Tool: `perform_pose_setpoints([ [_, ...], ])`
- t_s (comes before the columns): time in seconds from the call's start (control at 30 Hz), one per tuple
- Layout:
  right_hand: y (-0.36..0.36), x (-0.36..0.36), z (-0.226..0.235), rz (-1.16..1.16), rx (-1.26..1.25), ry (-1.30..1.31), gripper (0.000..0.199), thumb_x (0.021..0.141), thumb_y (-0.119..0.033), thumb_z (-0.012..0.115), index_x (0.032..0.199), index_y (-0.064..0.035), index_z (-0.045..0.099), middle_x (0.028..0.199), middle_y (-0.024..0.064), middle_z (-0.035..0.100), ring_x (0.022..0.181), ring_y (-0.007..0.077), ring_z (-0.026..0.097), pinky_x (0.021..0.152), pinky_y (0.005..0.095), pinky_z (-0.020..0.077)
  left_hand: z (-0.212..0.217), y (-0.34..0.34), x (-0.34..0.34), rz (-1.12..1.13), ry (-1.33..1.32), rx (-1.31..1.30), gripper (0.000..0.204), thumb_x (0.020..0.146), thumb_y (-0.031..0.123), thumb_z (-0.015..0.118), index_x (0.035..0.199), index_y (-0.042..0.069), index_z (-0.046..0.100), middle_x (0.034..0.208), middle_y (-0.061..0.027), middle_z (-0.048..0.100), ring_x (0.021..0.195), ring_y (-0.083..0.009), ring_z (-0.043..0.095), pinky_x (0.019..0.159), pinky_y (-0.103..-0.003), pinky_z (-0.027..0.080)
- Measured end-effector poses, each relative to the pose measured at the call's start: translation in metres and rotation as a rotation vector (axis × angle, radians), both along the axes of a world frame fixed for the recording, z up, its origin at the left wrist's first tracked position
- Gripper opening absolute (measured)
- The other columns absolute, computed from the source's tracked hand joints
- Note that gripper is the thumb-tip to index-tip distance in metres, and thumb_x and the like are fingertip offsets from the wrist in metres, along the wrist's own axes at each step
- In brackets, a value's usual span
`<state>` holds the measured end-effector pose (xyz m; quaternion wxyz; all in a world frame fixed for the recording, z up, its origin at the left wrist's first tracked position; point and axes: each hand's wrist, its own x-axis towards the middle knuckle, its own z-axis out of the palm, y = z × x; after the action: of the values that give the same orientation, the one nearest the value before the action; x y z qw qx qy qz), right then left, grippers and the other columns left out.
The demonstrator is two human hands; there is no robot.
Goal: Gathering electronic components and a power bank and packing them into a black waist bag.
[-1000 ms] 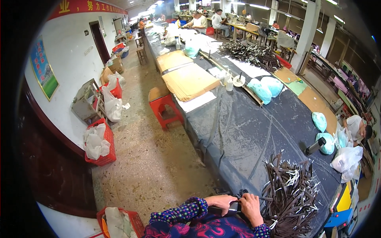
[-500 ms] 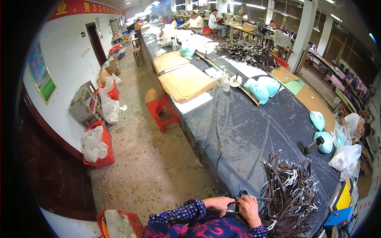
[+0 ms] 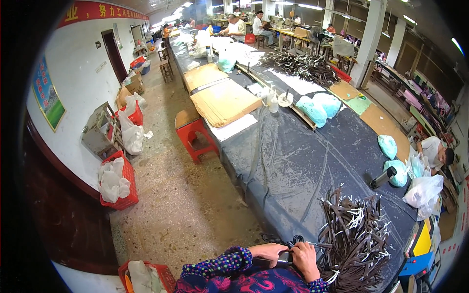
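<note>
At the near edge of the table, my left hand (image 3: pixel 267 252) and my right hand (image 3: pixel 305 260) are close together, both with bent fingers. Between them is a dark piece (image 3: pixel 282 259), mostly covered by the fingers and too unclear to name. A small dark looped bundle (image 3: pixel 296 240) shows just beyond the right fingertips. Right beside my right hand lies a big heap of dark brown strips with white ends (image 3: pixel 355 239), and a thin dark length reaches from the heap to that hand.
Dark sheeting covers the long table (image 3: pixel 288 171). On it are brown card sheets (image 3: pixel 227 102), teal bags (image 3: pixel 312 110), a black cylinder (image 3: pixel 383 177) and another strip heap (image 3: pixel 300 66). A red stool (image 3: pixel 195 139) stands left of it. Several people work farther off.
The whole view has shifted slightly, with the scene sliding a little to the left. My hands stay at nearly the same place, fingers still bent around the dark piece.
</note>
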<state>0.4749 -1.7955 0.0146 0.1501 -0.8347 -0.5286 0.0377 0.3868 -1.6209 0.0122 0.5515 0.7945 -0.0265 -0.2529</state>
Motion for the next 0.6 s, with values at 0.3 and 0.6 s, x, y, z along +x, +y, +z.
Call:
perform_pose_setpoints([
  [0.3, 0.000, 0.002, 0.008, -0.008, 0.012, 0.016, 0.008, 0.068, -0.012, 0.064, 0.075, -0.0102, 0.066, 0.085, 0.0017, 0.058, 0.083, 0.0219, 0.054, 0.071, 0.0365, 0.0405, -0.002, -0.001, 0.003, 0.028, -0.016, -0.028, 0.065, 0.045, 0.005, 0.065, 0.107, -0.001, 0.050, 0.086, -0.0190, 0.059, 0.083, -0.0338, 0.057, 0.067, -0.039, 0.044],
  [0.6, -0.003, -0.001, 0.007, -0.036, 0.014, -0.018, 0.008, 0.066, -0.012, 0.065, 0.074, -0.0110, 0.066, 0.083, 0.0014, 0.058, 0.081, 0.0219, 0.054, 0.069, 0.0359, 0.0404, 0.009, -0.003, 0.005, 0.006, -0.037, -0.009, 0.068, 0.043, 0.004, 0.064, 0.109, -0.003, 0.049, 0.086, -0.0208, 0.060, 0.082, -0.0353, 0.058, 0.065, -0.040, 0.045],
])
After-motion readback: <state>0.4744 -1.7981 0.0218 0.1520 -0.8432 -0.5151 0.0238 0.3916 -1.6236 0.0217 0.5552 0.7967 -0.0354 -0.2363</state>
